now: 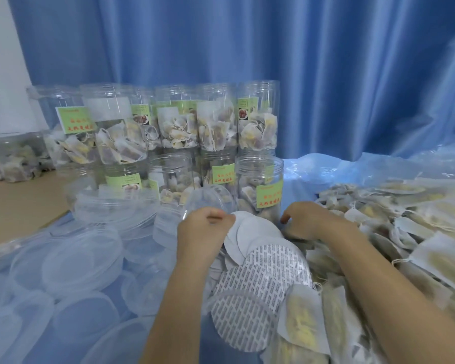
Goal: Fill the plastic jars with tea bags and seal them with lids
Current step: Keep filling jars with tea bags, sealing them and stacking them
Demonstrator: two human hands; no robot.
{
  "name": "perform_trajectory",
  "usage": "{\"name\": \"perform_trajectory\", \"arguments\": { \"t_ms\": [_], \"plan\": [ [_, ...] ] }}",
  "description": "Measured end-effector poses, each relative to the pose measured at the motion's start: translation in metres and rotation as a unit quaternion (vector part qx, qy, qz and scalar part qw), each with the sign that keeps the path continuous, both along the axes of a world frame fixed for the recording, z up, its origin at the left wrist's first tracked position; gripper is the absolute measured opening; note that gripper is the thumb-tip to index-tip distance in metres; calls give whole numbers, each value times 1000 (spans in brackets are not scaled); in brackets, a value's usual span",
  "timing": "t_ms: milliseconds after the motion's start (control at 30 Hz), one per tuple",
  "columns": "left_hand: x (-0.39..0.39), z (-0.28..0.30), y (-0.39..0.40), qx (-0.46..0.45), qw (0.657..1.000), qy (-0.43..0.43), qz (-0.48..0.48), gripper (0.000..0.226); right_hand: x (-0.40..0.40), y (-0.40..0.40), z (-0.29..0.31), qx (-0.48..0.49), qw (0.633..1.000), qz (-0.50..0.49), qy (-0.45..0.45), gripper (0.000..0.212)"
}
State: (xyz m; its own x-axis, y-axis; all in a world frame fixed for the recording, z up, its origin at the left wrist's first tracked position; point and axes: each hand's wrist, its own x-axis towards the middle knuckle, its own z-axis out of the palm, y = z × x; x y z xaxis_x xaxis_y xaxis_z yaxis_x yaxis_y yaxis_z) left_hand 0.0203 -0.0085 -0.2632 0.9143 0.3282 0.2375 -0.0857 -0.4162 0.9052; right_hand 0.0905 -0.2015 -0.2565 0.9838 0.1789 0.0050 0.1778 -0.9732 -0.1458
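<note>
From the head camera, the left hand [204, 227] sits at the middle of the view with its fingers curled, pinching the edge of a white round seal liner [243, 227] from a fanned stack of liners [260, 269]. The liners nearest the camera show a grey printed pattern; those under the hand show plain white. The right hand [309, 219] lies just right of the stack, palm down, fingers bent and their tips touching the blue sheet [168, 298] at the foot of an open jar [259, 190]. Whether it has hold of anything cannot be told, as the fingertips are hidden behind the hand.

That open jar, clear plastic with a green label, stands just beyond both hands and already contains tea bags. A clear lid [210, 200] is tilted against the jars right behind the left hand. More open jars [168, 116], partly filled, stand in two stacked rows behind, against a blue curtain [326, 61].

A big heap of loose tea bags [405, 232] covers the right side, running under the right forearm and down to the near edge. Loose clear lids [82, 258] are scattered across the left side on the blue sheet
</note>
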Motion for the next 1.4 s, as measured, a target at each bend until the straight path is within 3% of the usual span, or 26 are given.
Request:
{"name": "perform_trajectory", "arguments": {
  "t_ms": [133, 267, 433, 500, 600, 700, 767, 833, 867, 933, 967, 1000, 1033, 1133, 1167, 1200, 1300, 1400],
  "plan": [
    [-2, -2, -8, 99, 994, 53, -15, 43, 0, -1, -12, -51, 999, 1, -3, 27],
    [0, -4, -8, 54, 997, 53, -16, 32, -2, 0, -1, -20, 996, -21, -89, 22],
    [3, -3, 0, -26, 999, -11, 27, 8, -8, 3, 14, 170, 962, 22, -213, 19],
    [2, -2, 1, -33, 998, -28, 53, 9, -11, 5, 18, 251, 938, 39, -236, 9],
    [1, -1, 2, -66, 993, -52, 79, 13, -15, 11, 22, 390, 876, 66, -276, 11],
    [1, 1, 5, -114, 985, -57, 115, 11, -19, 17, 31, 554, 756, 54, -345, 17],
    [2, 2, 8, -159, 977, -56, 129, 14, -18, 21, 39, 570, 709, 19, -415, 18],
    [1, 3, 8, -204, 969, -50, 132, 20, -13, 26, 48, 529, 727, -2, -437, 12],
    [0, 3, 8, -219, 965, -48, 135, 22, -7, 27, 52, 494, 764, -5, -415, 5],
    [-3, 4, 7, -234, 960, -51, 144, 22, 2, 30, 57, 370, 878, -9, -304, 26],
    [-4, 5, 7, -241, 958, -55, 148, 22, 3, 31, 57, 312, 919, -9, -242, 38],
    [-4, 6, 8, -249, 955, -61, 150, 21, 2, 32, 55, 279, 936, 1, -214, 47],
    [-4, 6, 9, -259, 951, -67, 153, 22, -2, 34, 50, 263, 936, 16, -232, 50],
    [-4, 7, 12, -295, 938, -99, 154, 20, -25, 42, 34, 288, 867, 86, -397, 28],
    [-4, 8, 12, -317, 931, -114, 142, 15, -30, 45, 31, 300, 853, 103, -415, 21],
    [-5, 9, 10, -347, 922, -125, 121, 13, -32, 48, 31, 318, 853, 120, -397, 20],
    [-7, 12, 5, -439, 890, -124, 13, 12, -38, 55, 36, 375, 892, 107, -228, 45],
    [-10, 13, 0, -463, 877, -113, -59, 13, -36, 54, 36, 446, 877, 92, -153, 39]
  ]
}}
